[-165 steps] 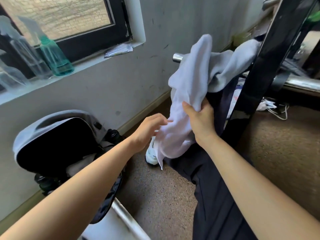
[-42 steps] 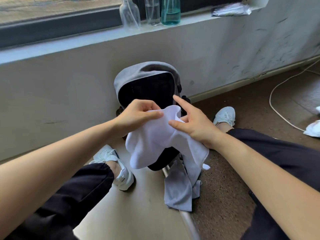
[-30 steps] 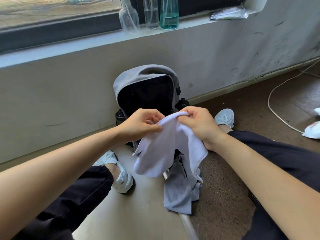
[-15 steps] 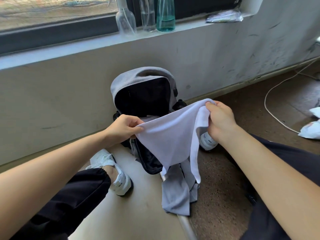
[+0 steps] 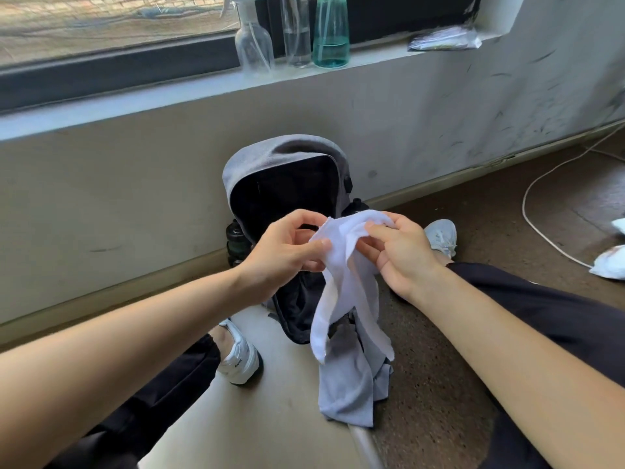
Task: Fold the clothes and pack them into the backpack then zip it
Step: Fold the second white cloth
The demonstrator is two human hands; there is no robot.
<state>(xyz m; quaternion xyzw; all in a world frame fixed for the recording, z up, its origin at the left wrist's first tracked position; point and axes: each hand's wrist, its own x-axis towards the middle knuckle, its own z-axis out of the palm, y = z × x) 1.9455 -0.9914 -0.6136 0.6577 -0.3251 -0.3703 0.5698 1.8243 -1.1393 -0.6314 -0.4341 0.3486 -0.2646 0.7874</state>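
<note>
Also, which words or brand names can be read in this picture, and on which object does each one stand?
"ANTA": on the side of the white shoe on the left foot.
Packet on the window sill: too blurred to read.
White cloth, pinched by the left hand and the right hand: no print visible.

Left hand [image 5: 287, 252] and right hand [image 5: 400, 252] pinching a white cloth garment [image 5: 341, 282], open grey-and-black backpack [image 5: 287, 184] behind against the wall
</note>
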